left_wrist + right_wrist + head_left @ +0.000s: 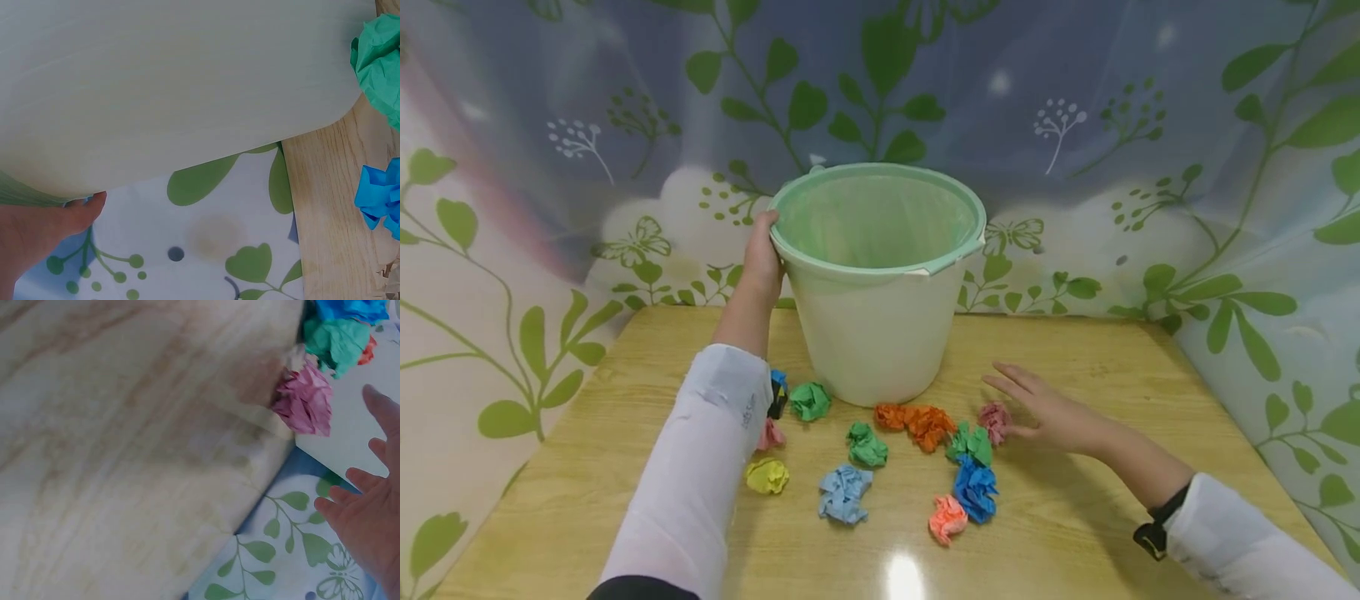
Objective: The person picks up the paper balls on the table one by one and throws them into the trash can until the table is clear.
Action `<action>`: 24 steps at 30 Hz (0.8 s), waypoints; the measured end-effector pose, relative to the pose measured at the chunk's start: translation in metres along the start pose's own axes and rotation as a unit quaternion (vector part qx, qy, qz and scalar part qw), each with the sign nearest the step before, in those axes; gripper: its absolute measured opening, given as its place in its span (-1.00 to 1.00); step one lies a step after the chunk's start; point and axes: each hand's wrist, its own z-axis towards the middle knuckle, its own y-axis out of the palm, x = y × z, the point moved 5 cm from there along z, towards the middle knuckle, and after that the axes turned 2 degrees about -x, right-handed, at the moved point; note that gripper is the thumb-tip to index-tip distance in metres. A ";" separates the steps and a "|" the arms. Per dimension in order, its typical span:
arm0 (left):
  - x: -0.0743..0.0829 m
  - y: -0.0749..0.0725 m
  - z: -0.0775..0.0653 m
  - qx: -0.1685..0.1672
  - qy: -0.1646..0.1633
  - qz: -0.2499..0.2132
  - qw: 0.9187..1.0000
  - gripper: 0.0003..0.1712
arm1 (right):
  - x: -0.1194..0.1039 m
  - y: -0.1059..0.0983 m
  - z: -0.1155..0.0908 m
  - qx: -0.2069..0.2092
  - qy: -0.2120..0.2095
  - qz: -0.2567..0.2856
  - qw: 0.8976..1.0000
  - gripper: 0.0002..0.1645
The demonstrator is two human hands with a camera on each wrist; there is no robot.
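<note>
A whitish bucket (872, 333) with a pale green rim stands upright toward the back of the table. My left hand (763, 254) grips its rim on the left side; the left wrist view shows fingertips at the rim of the bucket wall (187, 81). To the right, my right hand (1052, 414) is held with fingers spread beside a dusky pink crumpled paper ball (995, 422). Its thumb is close to that ball in the head view, while the right wrist view shows a gap between the hand (369, 512) and the pink ball (306, 400).
Several crumpled paper balls lie before the bucket: orange (929, 427), green (867, 444), dark blue (976, 490), coral (947, 520), light blue (845, 493) and yellow (767, 476). My left sleeve partly covers another pink ball (771, 435). A leaf-patterned cloth (1210, 167) surrounds the wooden table (647, 367).
</note>
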 end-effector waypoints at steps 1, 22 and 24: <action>0.001 0.000 0.000 0.002 -0.001 0.002 1.000 -0.34 | 0.000 0.002 0.000 -0.006 -0.002 0.001 1.000 -0.11; 0.001 0.001 -0.001 0.005 -0.002 0.001 1.000 -0.33 | 0.009 0.031 0.010 -0.070 -0.004 0.033 0.997 -0.20; 0.001 0.000 -0.001 0.005 -0.003 0.002 1.000 -0.33 | 0.010 0.034 0.011 -0.075 -0.004 0.030 0.997 -0.22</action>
